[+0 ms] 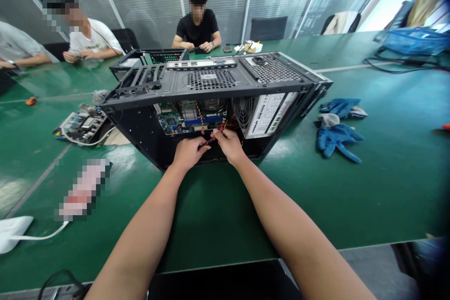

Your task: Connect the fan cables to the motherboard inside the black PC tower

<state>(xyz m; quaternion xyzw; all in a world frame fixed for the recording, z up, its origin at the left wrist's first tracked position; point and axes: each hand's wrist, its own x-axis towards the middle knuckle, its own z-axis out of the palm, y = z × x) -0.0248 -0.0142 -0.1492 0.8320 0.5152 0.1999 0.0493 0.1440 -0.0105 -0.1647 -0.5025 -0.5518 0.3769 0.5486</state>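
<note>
A black computer case (pixel 211 82) lies on its side on the green table, open towards me. Inside it I see a motherboard (pixel 186 119) and a power supply (pixel 263 112) with a fan. My left hand (pixel 188 152) and my right hand (pixel 230 144) are both at the case's lower opening, fingers pinched on a red and black cable (pixel 212 139) that runs between them. Red wires lead from the cable back into the case.
Blue gloves (pixel 337 124) lie right of the case. A loose circuit board (pixel 82 124) lies to its left, a white device with a cord (pixel 12 234) at the near left. Three people sit at the far side. A blue basket (pixel 415 40) stands far right.
</note>
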